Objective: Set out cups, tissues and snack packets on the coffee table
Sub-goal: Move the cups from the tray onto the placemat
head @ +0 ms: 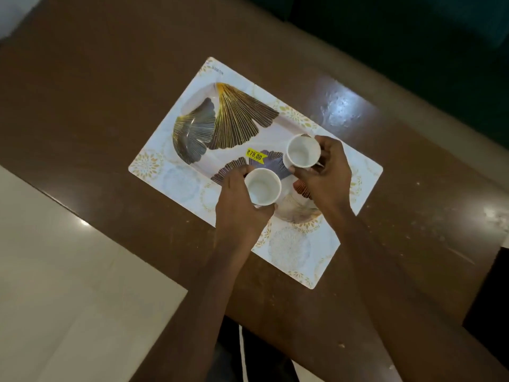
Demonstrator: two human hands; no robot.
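head view: looking down on your two hands over a tray.
coffee table [96, 92]: brown top, running diagonally through the frame; scuffs and pale specks on it, and a glare patch [341, 108] near the far edge.
tray [292, 255]: white and rectangular, flat on the table about mid-top, turned at an angle to the table edges; gold and dark leaf print, floral border.
price sticker [256, 155]: yellow, on the tray's middle, between the big leaf print and the two cups.
left cup [263, 187]: white, upright, mouth up, nothing inside; over the tray's near long side.
left hand [242, 208]: you grip the left cup from its left side, fingers curled round the wall, thumb on the near side.
right cup [303, 151]: white, upright, mouth up, nothing inside; over the tray's sunken middle, toward its right end.
right hand [327, 175]: you grip the right cup from its right side, fingers wrapped round the wall; thumb and fingertip show at the rim.
spacing: the cups are near each other and not touching; the right one is farther from you.
contact: cannot tell whether either cup's base rests on the tray or is just above it.
floor [55, 271]: pale tiles, left of the table.
far side [440, 37]: dark green, too dim to identify.
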